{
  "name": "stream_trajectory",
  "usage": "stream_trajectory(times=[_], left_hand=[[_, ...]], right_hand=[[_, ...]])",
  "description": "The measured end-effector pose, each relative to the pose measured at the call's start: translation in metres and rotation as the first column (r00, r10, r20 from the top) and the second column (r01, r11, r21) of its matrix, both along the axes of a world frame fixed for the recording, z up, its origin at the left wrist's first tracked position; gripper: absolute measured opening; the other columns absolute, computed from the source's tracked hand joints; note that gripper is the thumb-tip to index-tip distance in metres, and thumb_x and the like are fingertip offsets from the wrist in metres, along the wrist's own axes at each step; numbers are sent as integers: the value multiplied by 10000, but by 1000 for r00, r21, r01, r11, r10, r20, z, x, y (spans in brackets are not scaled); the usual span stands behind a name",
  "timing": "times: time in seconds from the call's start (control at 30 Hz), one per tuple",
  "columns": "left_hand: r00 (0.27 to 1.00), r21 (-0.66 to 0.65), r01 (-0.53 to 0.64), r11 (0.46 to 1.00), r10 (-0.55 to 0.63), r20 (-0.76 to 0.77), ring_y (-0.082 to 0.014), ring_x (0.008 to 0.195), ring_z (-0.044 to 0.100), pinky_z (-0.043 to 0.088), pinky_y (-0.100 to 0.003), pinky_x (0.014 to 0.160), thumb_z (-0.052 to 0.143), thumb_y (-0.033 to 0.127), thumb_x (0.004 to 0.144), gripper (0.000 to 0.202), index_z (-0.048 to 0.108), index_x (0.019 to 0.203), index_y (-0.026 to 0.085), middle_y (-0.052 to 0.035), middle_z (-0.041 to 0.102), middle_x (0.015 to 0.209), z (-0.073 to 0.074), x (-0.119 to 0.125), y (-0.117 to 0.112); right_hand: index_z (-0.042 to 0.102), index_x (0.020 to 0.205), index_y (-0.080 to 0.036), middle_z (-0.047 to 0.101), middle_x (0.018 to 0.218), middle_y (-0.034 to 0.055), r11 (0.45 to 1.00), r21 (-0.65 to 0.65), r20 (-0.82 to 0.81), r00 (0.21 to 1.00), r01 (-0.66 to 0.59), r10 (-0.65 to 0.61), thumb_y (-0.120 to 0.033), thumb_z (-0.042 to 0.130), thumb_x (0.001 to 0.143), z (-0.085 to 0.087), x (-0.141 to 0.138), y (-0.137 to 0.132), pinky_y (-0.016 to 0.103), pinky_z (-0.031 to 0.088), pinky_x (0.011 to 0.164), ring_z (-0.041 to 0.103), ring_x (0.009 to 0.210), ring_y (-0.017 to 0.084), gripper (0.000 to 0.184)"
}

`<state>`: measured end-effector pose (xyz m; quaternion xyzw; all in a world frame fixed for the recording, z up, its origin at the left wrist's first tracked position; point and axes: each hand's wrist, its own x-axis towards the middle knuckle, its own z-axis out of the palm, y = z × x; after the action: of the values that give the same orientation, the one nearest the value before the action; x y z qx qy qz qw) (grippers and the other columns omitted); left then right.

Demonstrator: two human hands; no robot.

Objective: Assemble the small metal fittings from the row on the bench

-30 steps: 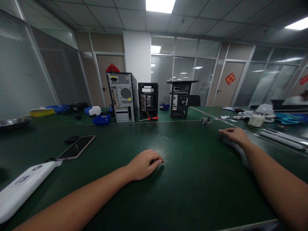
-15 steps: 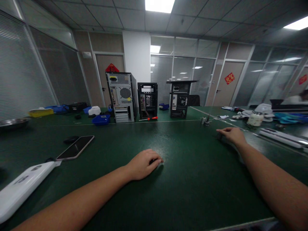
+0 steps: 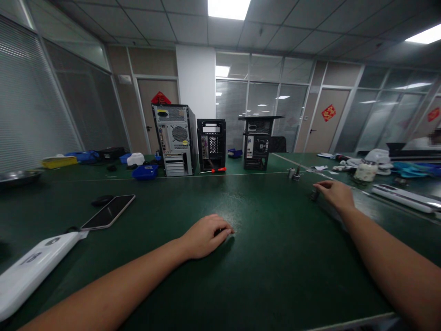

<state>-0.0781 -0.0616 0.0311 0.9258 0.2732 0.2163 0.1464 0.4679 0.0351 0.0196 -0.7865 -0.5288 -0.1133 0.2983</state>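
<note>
My left hand (image 3: 208, 235) rests on the green tabletop (image 3: 268, 271), fingers curled and thumb pressed toward the fingertips. A pale, shiny bit shows at the tips, too small to name. Farther right, my right hand (image 3: 335, 194) is bent down over the table, thumb and forefinger closed together at a small dark metal part (image 3: 314, 196). The palm side of that hand is hidden. Beyond it, toward the middle, stand several small silvery metal parts (image 3: 294, 173).
Three computer cases stand at the back: a tall one (image 3: 175, 140), a black frame (image 3: 211, 145) and another (image 3: 257, 142). A red-handled screwdriver (image 3: 218, 170) lies before them. Left are a phone (image 3: 109, 212), a white device (image 3: 37, 266) and a blue tray (image 3: 144, 172). Right is a jar (image 3: 365, 171).
My right hand has shifted slightly to the right, so the small dark metal part shows more plainly beside its fingertips. My left hand stays where it was.
</note>
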Motion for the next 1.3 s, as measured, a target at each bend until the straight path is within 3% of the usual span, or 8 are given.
stream_trajectory(times=[0.17,0.37,0.5,0.7,0.93,1.3], left_hand=[[1000,0,8,1000,-8,7,-204,960,635,475,-328,868,499,279,1042,267,743,1114,196,-60,738,1004,-1,-3,0],[1000,-10,6,1000,-6,10,-204,976,637,470,-322,866,507,273,1038,260,742,1114,191,-60,741,1025,1,-2,-1],[1000,-1,4,1000,-4,-4,-207,953,640,473,-328,866,502,267,1031,267,745,1110,189,-63,742,1003,2,-1,-1],[1000,-5,5,1000,-5,-1,-209,962,637,478,-331,865,495,274,1037,274,745,1120,195,-65,742,1009,0,-1,0],[1000,2,12,1000,-12,4,-207,962,639,478,-321,853,499,278,1041,264,742,1103,195,-61,741,1009,-1,-1,1],[1000,-7,9,1000,-9,7,-200,952,634,469,-320,858,515,273,1039,251,743,1094,183,-57,734,994,-1,-1,2]], right_hand=[[805,1056,-224,776,1023,114,1000,29,8,1000,-4,4,-520,606,862,6,-7,-4,397,492,772,691,955,327,406],[803,1084,-228,774,1030,118,999,33,-11,1000,11,-11,-574,602,871,6,-5,-2,413,500,821,688,982,339,453],[793,1146,-203,773,1074,127,1000,2,-10,999,-31,31,-477,573,903,6,-5,2,396,499,831,688,1009,333,427],[790,1150,-191,788,967,117,999,-31,-50,998,-42,40,-377,586,868,8,-5,3,385,516,790,711,944,320,394],[793,1121,-198,780,1087,109,996,3,-40,996,-84,84,-450,627,843,5,-7,1,389,522,834,696,1026,328,411],[795,1120,-197,781,1080,112,996,27,-20,996,-89,90,-466,604,879,2,-5,5,382,503,815,693,1006,319,409]])
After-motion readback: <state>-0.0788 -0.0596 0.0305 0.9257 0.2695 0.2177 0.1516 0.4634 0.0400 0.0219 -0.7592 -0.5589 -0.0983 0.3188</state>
